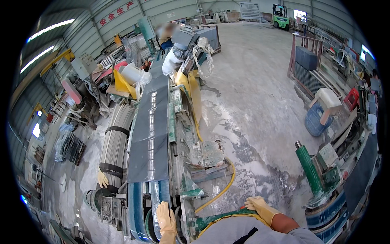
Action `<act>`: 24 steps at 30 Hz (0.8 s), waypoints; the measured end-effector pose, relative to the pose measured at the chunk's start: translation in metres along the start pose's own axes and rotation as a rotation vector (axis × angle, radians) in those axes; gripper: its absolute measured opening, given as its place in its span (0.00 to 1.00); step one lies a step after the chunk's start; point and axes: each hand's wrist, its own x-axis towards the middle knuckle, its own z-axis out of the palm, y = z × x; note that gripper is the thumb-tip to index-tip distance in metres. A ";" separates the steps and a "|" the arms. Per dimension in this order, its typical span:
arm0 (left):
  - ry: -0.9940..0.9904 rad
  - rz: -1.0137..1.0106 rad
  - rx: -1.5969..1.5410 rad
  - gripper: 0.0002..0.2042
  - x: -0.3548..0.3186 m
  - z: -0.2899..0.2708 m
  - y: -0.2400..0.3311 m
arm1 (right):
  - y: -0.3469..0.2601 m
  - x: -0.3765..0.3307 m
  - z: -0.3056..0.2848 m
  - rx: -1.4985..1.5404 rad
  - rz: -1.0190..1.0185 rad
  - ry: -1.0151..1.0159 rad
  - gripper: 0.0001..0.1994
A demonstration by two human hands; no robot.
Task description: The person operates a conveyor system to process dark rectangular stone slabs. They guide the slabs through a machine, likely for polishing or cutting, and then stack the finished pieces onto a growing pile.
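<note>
My left hand (166, 219), in a pale yellow rubber glove, lies with fingers stretched out at the near end of a blue conveyor belt (159, 193). Nothing is in its grasp. Dark grey stone slabs (148, 120) lie end to end along the conveyor, reflecting a line of light. My right hand (263, 208), gloved alike, rests with loosely bent fingers by a green machine bar (227, 214). A small red-orange spot shows beside its fingertips. Left of the conveyor, a similar pale glove (102, 179) shows against a strapped grey bundle (115, 150); whether a hand is inside, I cannot tell.
A yellow hose (228, 183) curves over the wet concrete floor right of the conveyor. Another person (165, 34) is at the far end. On the right stand a blue barrel (317, 120), a rack of dark slabs (307, 67) and a green cylinder (308, 168). A green forklift (280, 18) stands far back.
</note>
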 end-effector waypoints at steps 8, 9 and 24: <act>0.092 0.101 0.014 0.21 -0.007 0.008 -0.009 | 0.012 0.015 -0.012 0.078 0.003 -0.054 0.19; 0.088 0.097 0.016 0.22 -0.008 0.008 -0.008 | 0.010 0.013 -0.011 0.079 0.010 -0.053 0.19; 0.050 0.062 0.023 0.21 -0.018 0.002 -0.005 | 0.019 0.020 -0.015 0.124 -0.022 -0.065 0.19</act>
